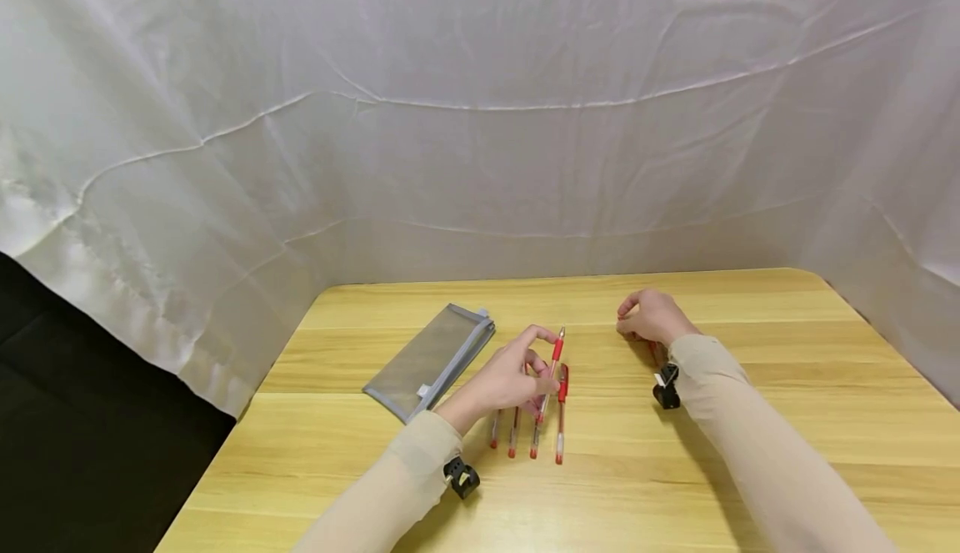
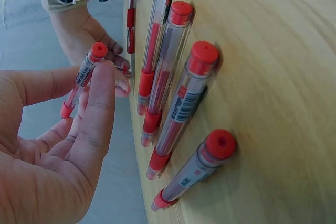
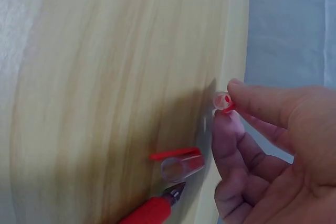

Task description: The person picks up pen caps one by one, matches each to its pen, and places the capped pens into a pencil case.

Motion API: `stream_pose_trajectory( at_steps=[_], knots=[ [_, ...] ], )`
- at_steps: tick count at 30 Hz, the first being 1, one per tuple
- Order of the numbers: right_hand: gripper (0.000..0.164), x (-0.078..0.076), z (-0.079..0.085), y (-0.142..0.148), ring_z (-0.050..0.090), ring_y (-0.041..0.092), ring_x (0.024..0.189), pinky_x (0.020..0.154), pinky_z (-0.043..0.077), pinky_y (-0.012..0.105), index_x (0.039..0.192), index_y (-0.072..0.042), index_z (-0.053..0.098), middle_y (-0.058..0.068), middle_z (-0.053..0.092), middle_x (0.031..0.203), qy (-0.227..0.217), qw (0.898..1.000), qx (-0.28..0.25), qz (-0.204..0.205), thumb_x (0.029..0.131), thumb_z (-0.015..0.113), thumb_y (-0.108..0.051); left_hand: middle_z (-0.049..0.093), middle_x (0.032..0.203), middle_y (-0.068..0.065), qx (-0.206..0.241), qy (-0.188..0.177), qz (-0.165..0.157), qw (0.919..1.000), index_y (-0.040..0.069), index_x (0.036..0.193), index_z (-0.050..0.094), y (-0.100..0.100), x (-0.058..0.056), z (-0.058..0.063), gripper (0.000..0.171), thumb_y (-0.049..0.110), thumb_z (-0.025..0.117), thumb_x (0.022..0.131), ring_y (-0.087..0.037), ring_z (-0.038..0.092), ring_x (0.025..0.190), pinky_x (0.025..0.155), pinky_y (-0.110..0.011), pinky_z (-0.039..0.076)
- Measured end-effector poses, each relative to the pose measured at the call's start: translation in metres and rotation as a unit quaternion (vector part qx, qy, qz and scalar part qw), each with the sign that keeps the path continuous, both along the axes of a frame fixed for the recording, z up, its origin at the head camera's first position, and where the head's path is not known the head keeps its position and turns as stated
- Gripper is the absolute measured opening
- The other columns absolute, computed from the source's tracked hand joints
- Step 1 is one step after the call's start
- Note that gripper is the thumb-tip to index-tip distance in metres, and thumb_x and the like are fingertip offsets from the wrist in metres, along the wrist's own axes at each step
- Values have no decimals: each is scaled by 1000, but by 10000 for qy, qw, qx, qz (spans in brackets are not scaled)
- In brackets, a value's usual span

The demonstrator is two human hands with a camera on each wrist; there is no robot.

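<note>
You hold an uncapped pen [image 1: 556, 357] up over the table [image 1: 787, 436], tip upward, pinched between the thumb and fingers of your left hand [image 1: 510, 379]. Farther to the right, your right hand [image 1: 651, 318] pinches a clear and red cap [image 3: 223, 101] between thumb and fingertip. Just beside that hand, a second cap [image 3: 184, 165] lies on the wood close to the dark tip of another pen [image 3: 149, 211]; whether they touch, you cannot tell. A row of four pens [image 2: 181, 103] lies beneath your left hand, and past their left end rests a grey pouch [image 1: 435, 357]. Behind hangs a pale curtain [image 1: 525, 169].
</note>
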State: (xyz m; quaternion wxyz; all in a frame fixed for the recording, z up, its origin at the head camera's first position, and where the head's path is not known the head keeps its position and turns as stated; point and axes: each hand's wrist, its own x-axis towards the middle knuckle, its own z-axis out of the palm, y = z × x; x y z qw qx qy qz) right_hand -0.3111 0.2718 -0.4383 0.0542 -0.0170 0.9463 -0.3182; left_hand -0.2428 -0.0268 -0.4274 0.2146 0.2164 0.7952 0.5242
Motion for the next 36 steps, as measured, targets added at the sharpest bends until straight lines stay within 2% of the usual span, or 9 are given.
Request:
stream_pose_trajectory(
  at_steps=[3, 8, 18, 26, 32, 36],
  knots=[
    [28, 0, 2, 0, 62, 23, 80, 70, 50, 30, 119, 2, 71, 16, 72, 104, -38, 9997, -216, -46, 98, 70, -16, 62, 93, -6, -56, 56, -17, 10000, 22, 147, 51, 1, 0, -1, 59, 3, 76, 97, -20, 67, 58, 63, -49, 68],
    [32, 2, 7, -1, 62, 22, 75, 63, 52, 30, 129, 3, 67, 18, 72, 104, -130, 9973, -713, -72, 105, 66, -17, 62, 95, -7, -59, 29, -22, 10000, 23, 147, 52, 2, -1, -1, 59, 3, 76, 97, -21, 68, 59, 63, -49, 68],
    [36, 11, 18, 6, 71, 26, 81, 66, 53, 28, 131, 3, 66, 20, 73, 101, 396, 9960, -798, 117, 106, 67, -23, 63, 95, -6, -212, 233, -120, 9994, 24, 147, 53, 5, -3, -2, 59, 3, 76, 98, -19, 63, 56, 62, -50, 67],
    [37, 18, 21, 10, 73, 30, 90, 72, 52, 29, 136, 3, 65, 26, 75, 107, 722, 9934, -864, 232, 109, 65, -21, 62, 94, -7, -91, 130, -232, 9996, 21, 149, 51, 6, -2, -4, 59, 2, 75, 98, -20, 65, 58, 62, -52, 67],
    [36, 23, 25, 9, 72, 23, 88, 66, 51, 25, 136, 4, 65, 25, 75, 108, 782, 9893, -1213, 224, 110, 63, -21, 62, 92, -6, -74, 128, -266, 9995, 24, 145, 54, 6, -1, -4, 57, 2, 76, 98, -21, 64, 59, 61, -50, 67],
    [38, 27, 28, 6, 71, 17, 89, 71, 55, 28, 138, 3, 62, 18, 76, 109, 706, 9857, -1517, 213, 110, 63, -22, 62, 93, -6, -91, 163, -294, 9994, 24, 144, 54, 7, 0, -4, 56, 2, 76, 97, -20, 65, 61, 61, -48, 67]
  ],
)
